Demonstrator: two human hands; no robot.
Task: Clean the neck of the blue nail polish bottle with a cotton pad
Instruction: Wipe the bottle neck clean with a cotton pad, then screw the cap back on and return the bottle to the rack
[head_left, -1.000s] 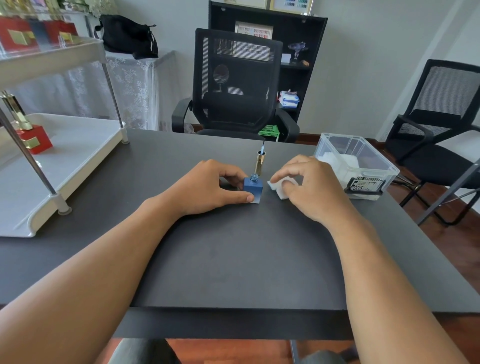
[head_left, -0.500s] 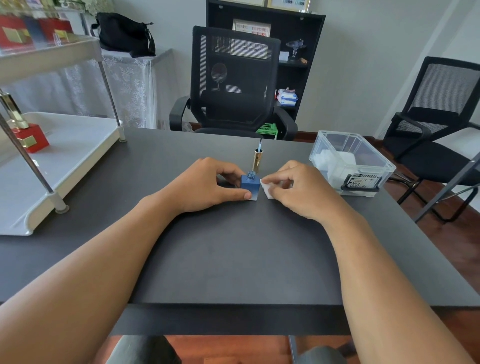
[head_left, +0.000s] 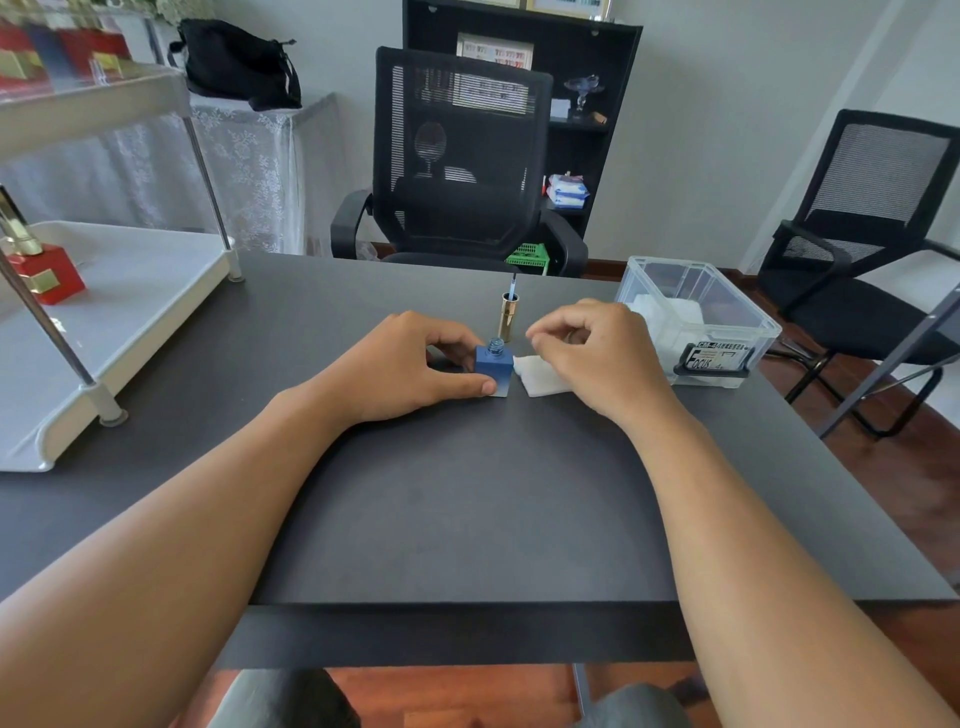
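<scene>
Blue nail polish bottle (head_left: 493, 366) stands upright near the middle of the dark counter (head_left: 467, 509), its cap off and the threaded neck bare. The left hand (head_left: 410, 364) grips it, thumb along the near side and fingers (head_left: 457, 345) curled round the far side. Just to its right a white cotton pad (head_left: 540, 379) lies flat on the counter, partly under the right hand (head_left: 597, 353); that hand's fingers are curled above the pad, and I cannot tell whether they pinch it. Behind the bottle stands the gold cap (head_left: 508, 317) with its brush pointing up. A clear plastic box (head_left: 696, 322) holding white pads sits to the right, a white shelf rack (head_left: 119, 312) to the left.
</scene>
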